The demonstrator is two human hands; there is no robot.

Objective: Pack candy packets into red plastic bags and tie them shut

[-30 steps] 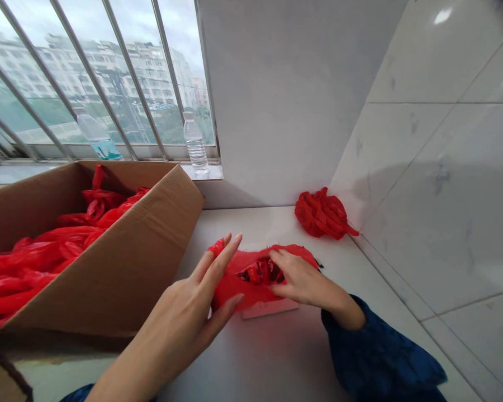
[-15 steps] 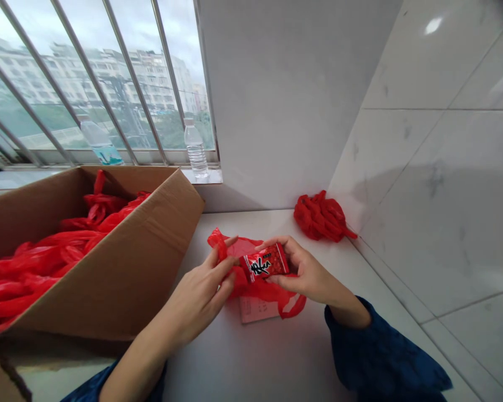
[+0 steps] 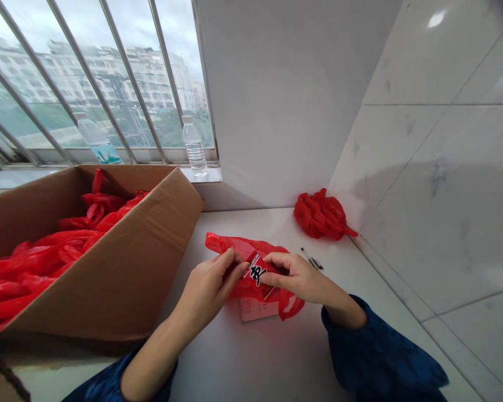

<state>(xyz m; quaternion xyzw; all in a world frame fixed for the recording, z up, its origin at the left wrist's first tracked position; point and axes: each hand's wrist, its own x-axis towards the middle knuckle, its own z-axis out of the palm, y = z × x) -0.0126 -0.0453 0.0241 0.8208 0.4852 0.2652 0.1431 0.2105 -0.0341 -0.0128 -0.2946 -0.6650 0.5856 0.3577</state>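
Observation:
A small red snack packet [image 3: 257, 272] with a black-and-white character on it is held between both my hands, tilted. My left hand [image 3: 213, 279] pinches its left end between thumb and fingers. On the other side, my right hand [image 3: 299, 276] has its thumb and fingers closed on the packet's right part. Beneath the packet a red plastic bag [image 3: 291, 307] lies spread out, partly covered by my hands. Under the bag's near edge a pale pink printed card or booklet [image 3: 255, 310] sticks out.
To the left stands a cardboard box [image 3: 121, 262] with red plastic bags [image 3: 54, 257] inside. A bunched red bag [image 3: 321, 215] lies by the wall. A pen [image 3: 312, 259] rests beyond my right hand. Two plastic bottles [image 3: 195, 148] stand at the barred window.
My left hand has moved from the bag's edge onto the packet and now pinches its left end. The packet has turned, and my right hand covers more of it. The pen has come into view.

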